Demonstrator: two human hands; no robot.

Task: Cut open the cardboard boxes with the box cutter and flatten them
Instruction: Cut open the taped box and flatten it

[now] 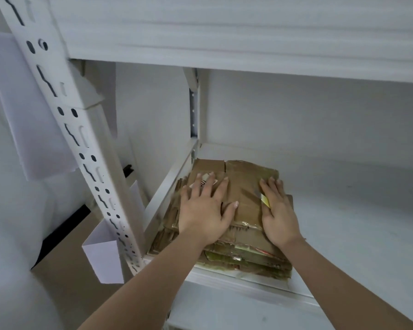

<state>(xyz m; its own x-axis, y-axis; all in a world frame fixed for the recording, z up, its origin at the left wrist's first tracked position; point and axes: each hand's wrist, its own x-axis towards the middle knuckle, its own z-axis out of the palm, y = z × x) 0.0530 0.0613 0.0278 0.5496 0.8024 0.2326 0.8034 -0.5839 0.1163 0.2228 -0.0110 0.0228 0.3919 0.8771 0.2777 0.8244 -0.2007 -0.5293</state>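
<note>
Pressing down on stack of flattened cardboard boxes (242, 206) lying at left end of white shelf (343, 229), beside slotted upright post (81, 144). Left hand (204, 210) lying flat on top sheet, fingers (197, 186) spread wide. Right hand (280, 215) flat alongside, fingers straight; yellow object (265, 201) showing at thumb, box cutter possibly, cannot tell.

A stack of flattened cardboard boxes (234, 225) lies on a shelf (343, 222) at lower centre of the frame, in the shelf's left corner. Both hands rest flat on top: the left hand (204, 210) toward the left, the right hand (278, 213) toward the right. A slotted post (76, 139) runs down the left. Another shelf board (248, 32) spans the top.
</note>
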